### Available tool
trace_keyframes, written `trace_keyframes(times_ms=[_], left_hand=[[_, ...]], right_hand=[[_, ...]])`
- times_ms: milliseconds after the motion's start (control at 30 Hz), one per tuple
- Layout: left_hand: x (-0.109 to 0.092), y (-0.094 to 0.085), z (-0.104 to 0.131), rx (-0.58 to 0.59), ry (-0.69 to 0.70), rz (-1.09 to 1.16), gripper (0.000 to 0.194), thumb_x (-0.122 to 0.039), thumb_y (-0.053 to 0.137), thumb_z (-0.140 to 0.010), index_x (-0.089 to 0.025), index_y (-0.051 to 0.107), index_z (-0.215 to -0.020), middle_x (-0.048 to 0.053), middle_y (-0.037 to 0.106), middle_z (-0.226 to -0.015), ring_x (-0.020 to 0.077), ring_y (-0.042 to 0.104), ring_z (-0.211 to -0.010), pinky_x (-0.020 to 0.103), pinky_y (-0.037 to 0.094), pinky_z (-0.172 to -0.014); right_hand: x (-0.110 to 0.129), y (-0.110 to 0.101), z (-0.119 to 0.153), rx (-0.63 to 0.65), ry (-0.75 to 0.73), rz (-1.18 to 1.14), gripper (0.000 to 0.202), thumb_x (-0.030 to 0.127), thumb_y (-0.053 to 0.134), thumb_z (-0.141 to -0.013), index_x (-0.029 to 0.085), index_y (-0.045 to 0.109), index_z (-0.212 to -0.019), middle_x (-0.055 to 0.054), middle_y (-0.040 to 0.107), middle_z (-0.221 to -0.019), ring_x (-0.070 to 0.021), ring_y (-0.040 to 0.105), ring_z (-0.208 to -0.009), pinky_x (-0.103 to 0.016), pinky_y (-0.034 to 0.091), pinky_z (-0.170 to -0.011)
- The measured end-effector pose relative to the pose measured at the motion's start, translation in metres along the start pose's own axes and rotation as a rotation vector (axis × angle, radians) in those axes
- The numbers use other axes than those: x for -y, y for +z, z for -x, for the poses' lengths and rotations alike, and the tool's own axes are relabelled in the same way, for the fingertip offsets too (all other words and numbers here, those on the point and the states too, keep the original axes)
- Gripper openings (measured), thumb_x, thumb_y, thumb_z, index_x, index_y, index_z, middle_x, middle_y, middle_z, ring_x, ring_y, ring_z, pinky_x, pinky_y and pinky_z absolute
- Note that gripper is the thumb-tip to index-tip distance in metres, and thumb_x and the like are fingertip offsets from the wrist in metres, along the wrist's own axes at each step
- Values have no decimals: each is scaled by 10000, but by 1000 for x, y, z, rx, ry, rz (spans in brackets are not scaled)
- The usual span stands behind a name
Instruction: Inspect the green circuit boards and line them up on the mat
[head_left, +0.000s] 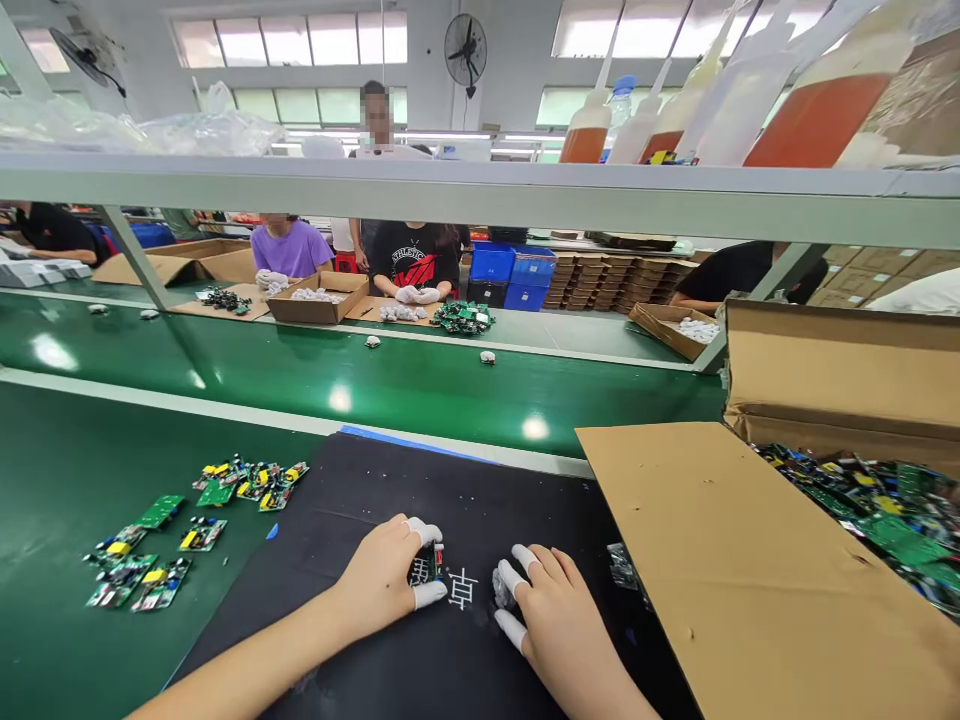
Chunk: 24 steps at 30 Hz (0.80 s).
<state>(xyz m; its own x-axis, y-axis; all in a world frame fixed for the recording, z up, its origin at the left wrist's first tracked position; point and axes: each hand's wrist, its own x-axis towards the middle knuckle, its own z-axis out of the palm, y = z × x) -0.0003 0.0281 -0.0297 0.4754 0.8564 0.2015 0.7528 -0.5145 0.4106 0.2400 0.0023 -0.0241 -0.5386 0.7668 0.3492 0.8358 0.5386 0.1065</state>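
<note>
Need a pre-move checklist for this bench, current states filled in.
1. Circuit board held by the left hand: ok, between thumb and fingers.
2. Right hand gripping the grey lump: cannot tell, it sits at the fingertips, partly covered.
3. White finger cots worn: ok, on both thumbs and some fingers of each hand.
4. Black mat unmarked between the hands: not ok, a white marking shows.
5. Loose circuit boards off the mat: ok, on the green bench to the left.
</note>
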Motion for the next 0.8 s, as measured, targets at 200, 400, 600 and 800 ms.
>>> trace_keyframes(times_ms=[200, 400, 600, 800], left_hand=[[2, -9, -1, 72, 46, 0, 417, -303, 734, -702, -216, 566, -1073, 25, 642, -1006, 210, 581, -881, 329, 454, -769], [4, -15, -2, 79, 65, 80, 370, -281, 731, -715, -224, 584, -1049, 26, 651, -1058, 221, 592, -925, 344, 459, -785], [1, -18, 1, -130, 148, 120, 441, -298, 717, -750, -242, 548, -1154, 38, 648, -1091, 199, 596, -917, 336, 479, -787], [-6, -19, 7, -286, 247, 162, 427, -381, 617, -844, -232, 509, -1230, 68, 639, -1093, 199, 573, -898, 351, 477, -791]], right_hand=[[3, -14, -4, -14, 86, -124, 90, 223, 669, -740, 204, 726, -808, -82, 701, -910, -242, 608, -881, -356, 457, -784], [13, -17, -7, 78, 249, -204, 104, 159, 675, -733, 214, 700, -818, -52, 706, -927, -228, 618, -884, -347, 446, -783], [17, -7, -4, 107, 311, -81, 243, 197, 669, -736, 175, 693, -977, -105, 698, -989, -284, 602, -938, -406, 428, -809], [20, -4, -4, 75, 286, -159, 121, 123, 661, -696, 175, 707, -795, -74, 697, -844, -258, 601, -869, -399, 420, -837]])
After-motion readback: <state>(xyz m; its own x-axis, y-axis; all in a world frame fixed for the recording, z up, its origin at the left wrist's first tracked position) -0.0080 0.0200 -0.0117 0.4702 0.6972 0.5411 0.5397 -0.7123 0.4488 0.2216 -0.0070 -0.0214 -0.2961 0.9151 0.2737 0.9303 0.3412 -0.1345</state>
